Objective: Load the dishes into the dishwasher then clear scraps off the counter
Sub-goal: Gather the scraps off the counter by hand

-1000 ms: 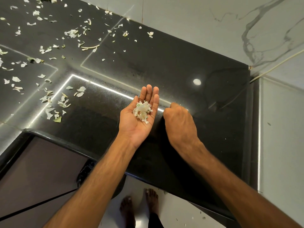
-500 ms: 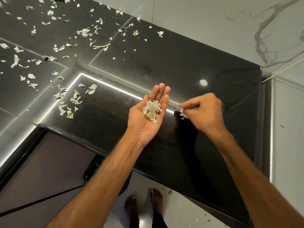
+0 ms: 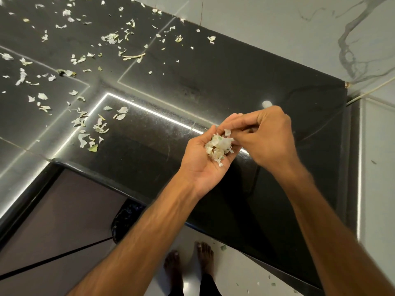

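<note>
1. shifted since half a second ago: right hand (image 3: 267,137), now over the left hand (image 3: 201,169).
2. right fingers (image 3: 241,121) pinched on one pale scrap (image 3: 227,132), just above the pile of scraps (image 3: 218,147).
3. left palm up, fingers loosely cupped under that pile, above the black table (image 3: 235,82).
4. loose scraps (image 3: 94,129) strewn over the table's left.

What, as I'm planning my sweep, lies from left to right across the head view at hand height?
Loose scraps → left hand, cupping a pile → right hand → cable.
</note>
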Demonstrator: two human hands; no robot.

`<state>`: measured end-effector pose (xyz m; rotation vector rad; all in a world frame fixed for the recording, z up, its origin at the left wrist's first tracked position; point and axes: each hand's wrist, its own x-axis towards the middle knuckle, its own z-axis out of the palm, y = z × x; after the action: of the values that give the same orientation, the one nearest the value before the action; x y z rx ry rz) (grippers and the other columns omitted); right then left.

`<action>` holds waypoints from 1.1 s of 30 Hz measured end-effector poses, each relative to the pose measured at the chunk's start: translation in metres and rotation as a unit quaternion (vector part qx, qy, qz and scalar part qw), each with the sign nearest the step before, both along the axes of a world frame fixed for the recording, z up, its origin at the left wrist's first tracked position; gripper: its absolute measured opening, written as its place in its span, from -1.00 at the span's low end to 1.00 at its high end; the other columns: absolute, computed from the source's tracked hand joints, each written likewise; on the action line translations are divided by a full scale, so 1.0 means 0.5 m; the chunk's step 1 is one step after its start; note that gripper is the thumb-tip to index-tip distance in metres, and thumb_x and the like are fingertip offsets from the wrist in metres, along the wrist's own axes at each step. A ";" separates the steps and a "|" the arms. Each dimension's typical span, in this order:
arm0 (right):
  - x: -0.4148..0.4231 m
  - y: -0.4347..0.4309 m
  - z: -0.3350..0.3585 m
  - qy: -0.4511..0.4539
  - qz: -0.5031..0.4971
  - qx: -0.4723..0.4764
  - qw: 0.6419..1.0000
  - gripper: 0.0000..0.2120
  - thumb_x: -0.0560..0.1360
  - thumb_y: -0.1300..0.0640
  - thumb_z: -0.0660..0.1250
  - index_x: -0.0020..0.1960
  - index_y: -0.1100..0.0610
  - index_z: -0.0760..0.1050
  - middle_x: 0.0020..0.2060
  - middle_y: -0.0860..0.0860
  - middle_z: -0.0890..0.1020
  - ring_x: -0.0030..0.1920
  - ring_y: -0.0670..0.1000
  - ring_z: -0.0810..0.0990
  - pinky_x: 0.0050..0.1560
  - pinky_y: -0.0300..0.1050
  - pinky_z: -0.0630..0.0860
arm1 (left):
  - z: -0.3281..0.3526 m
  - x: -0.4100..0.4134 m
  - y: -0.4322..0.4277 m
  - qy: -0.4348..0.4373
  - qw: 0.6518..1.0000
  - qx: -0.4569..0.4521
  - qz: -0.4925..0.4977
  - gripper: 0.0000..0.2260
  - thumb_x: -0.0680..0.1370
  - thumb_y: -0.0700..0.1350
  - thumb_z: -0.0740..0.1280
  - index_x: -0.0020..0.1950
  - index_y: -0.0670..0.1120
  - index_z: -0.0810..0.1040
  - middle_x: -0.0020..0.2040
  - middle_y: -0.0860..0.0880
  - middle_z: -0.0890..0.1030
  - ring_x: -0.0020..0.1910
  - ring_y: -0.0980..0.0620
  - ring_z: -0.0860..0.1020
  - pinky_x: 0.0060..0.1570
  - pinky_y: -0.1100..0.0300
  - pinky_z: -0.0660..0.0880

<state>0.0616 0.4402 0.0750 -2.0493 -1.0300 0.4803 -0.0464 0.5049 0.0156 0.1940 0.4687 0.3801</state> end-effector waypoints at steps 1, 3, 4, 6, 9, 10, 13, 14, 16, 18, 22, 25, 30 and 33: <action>-0.006 0.000 -0.003 -0.022 0.002 0.007 1.000 -0.79 0.46 0.32 0.50 -0.10 0.02 0.76 -0.27 -0.21 0.69 -0.20 -0.29 0.68 -0.13 -0.44 0.58 | 0.001 0.001 0.001 0.004 1.000 0.004 -0.004 -0.62 0.73 -0.09 0.07 0.33 -0.24 0.57 0.39 -0.15 0.55 0.36 -0.07 0.53 0.52 0.03 0.29; -0.016 -0.001 -0.012 -0.058 -0.004 0.012 0.998 -0.77 0.46 0.36 0.49 -0.08 0.04 0.75 -0.26 -0.25 0.66 -0.18 -0.30 0.66 -0.15 -0.53 0.50 | -0.002 0.002 0.004 0.012 1.000 0.006 -0.009 -0.62 0.73 -0.09 0.07 0.35 -0.23 0.56 0.38 -0.14 0.56 0.34 -0.05 0.55 0.48 0.06 0.34; -0.021 -0.001 -0.016 -0.075 -0.004 0.013 0.997 -0.76 0.46 0.37 0.47 -0.06 0.06 0.75 -0.24 -0.24 0.66 -0.20 -0.30 0.66 -0.14 -0.55 0.49 | -0.003 0.001 0.005 0.012 1.000 0.004 -0.010 -0.62 0.73 -0.09 0.07 0.35 -0.23 0.56 0.38 -0.12 0.57 0.32 -0.04 0.56 0.44 0.08 0.39; -0.031 0.000 -0.021 -0.100 0.005 0.015 0.995 -0.75 0.49 0.38 0.44 -0.02 0.07 0.75 -0.19 -0.17 0.70 -0.24 -0.28 0.63 -0.14 -0.55 0.49 | -0.005 0.000 0.008 0.003 1.000 0.001 -0.010 -0.63 0.73 -0.09 0.06 0.36 -0.21 0.55 0.37 -0.10 0.57 0.33 -0.02 0.56 0.43 0.11 0.39; -0.038 0.004 -0.022 -0.119 0.027 0.013 0.992 -0.73 0.54 0.39 0.35 0.01 0.09 0.74 -0.13 -0.06 0.75 -0.18 -0.17 0.67 -0.12 -0.48 0.54 | -0.003 0.000 0.018 0.013 1.000 0.005 -0.002 -0.63 0.73 -0.09 0.06 0.40 -0.20 0.52 0.40 -0.08 0.56 0.41 0.00 0.49 0.54 0.10 0.25; -0.038 0.006 -0.023 -0.119 0.028 0.018 0.992 -0.70 0.53 0.41 0.32 0.02 0.11 0.74 -0.13 -0.05 0.75 -0.16 -0.15 0.68 -0.10 -0.47 0.55 | -0.004 0.002 0.022 0.018 1.000 0.004 0.003 -0.63 0.73 -0.10 0.06 0.42 -0.20 0.50 0.41 -0.08 0.55 0.44 0.00 0.46 0.55 0.09 0.22; -0.036 0.012 -0.025 -0.100 0.009 0.065 0.993 -0.69 0.47 0.46 0.29 -0.04 0.16 0.73 -0.20 -0.04 0.73 -0.13 -0.16 0.69 -0.09 -0.39 0.60 | -0.004 0.007 0.030 0.025 1.000 -0.013 0.014 -0.64 0.72 -0.11 0.08 0.36 -0.23 0.56 0.35 -0.11 0.59 0.40 -0.01 0.50 0.49 0.11 0.33; -0.033 0.015 -0.026 -0.092 -0.001 0.082 0.992 -0.71 0.47 0.45 0.32 -0.06 0.16 0.72 -0.21 -0.07 0.72 -0.14 -0.17 0.70 -0.09 -0.36 0.61 | -0.006 0.009 0.031 0.023 0.999 -0.019 0.015 -0.64 0.72 -0.11 0.09 0.29 -0.24 0.61 0.30 -0.13 0.62 0.34 -0.02 0.55 0.43 0.12 0.40; -0.024 0.020 -0.029 -0.091 -0.018 0.106 0.990 -0.76 0.47 0.41 0.40 -0.11 0.11 0.71 -0.22 -0.15 0.71 -0.15 -0.21 0.70 -0.10 -0.32 0.63 | -0.004 0.011 0.033 0.014 0.999 -0.028 0.021 -0.64 0.72 -0.11 0.10 0.27 -0.26 0.61 0.30 -0.17 0.61 0.36 -0.05 0.54 0.42 0.10 0.41; -0.016 0.021 -0.029 -0.118 -0.034 0.115 0.986 -0.74 0.44 0.36 0.48 -0.16 -0.01 0.67 -0.23 -0.22 0.66 -0.16 -0.18 0.69 -0.12 -0.30 0.63 | 0.003 0.012 0.033 0.012 0.999 -0.027 0.026 -0.63 0.72 -0.10 0.08 0.39 -0.25 0.52 0.39 -0.18 0.54 0.46 -0.08 0.44 0.53 0.07 0.27; -0.008 0.014 -0.019 -0.097 -0.028 0.122 0.987 -0.70 0.47 0.30 0.49 -0.11 -0.12 0.64 -0.21 -0.30 0.64 -0.12 -0.22 0.68 -0.11 -0.34 0.61 | 0.007 0.012 0.032 0.001 0.998 -0.055 0.040 -0.62 0.73 -0.10 0.07 0.47 -0.23 0.45 0.40 -0.16 0.54 0.41 -0.08 0.49 0.49 0.06 0.33; 0.011 0.004 -0.025 -0.009 -0.032 0.129 0.991 -0.83 0.53 0.29 0.45 0.00 0.05 0.71 -0.13 -0.15 0.73 -0.07 -0.14 0.72 -0.04 -0.13 0.68 | 0.002 0.010 0.034 -0.013 0.996 -0.079 0.047 -0.62 0.73 -0.12 0.06 0.48 -0.24 0.43 0.42 -0.18 0.52 0.43 -0.11 0.48 0.51 0.04 0.30; 0.041 -0.028 -0.058 0.098 -0.114 0.170 0.974 -0.87 0.55 0.29 0.42 0.05 0.16 0.70 -0.08 0.02 0.74 -0.04 0.01 0.74 -0.07 0.00 0.69 | -0.002 0.001 0.043 -0.013 0.991 -0.112 0.066 -0.63 0.74 -0.14 0.05 0.48 -0.24 0.42 0.43 -0.17 0.51 0.44 -0.15 0.46 0.52 0.03 0.28; 0.054 -0.055 -0.095 0.032 -0.136 0.092 0.986 -0.77 0.57 0.34 0.36 0.06 0.09 0.71 -0.05 -0.05 0.73 -0.06 -0.09 0.73 -0.02 -0.18 0.66 | 0.001 -0.008 0.047 -0.015 0.991 -0.110 0.075 -0.63 0.74 -0.15 0.04 0.48 -0.23 0.42 0.43 -0.15 0.51 0.43 -0.14 0.47 0.51 0.04 0.30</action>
<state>0.0886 0.4126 0.0274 -1.9578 -0.7137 0.2943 -0.0502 0.5284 0.0162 -0.0607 0.4933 0.4740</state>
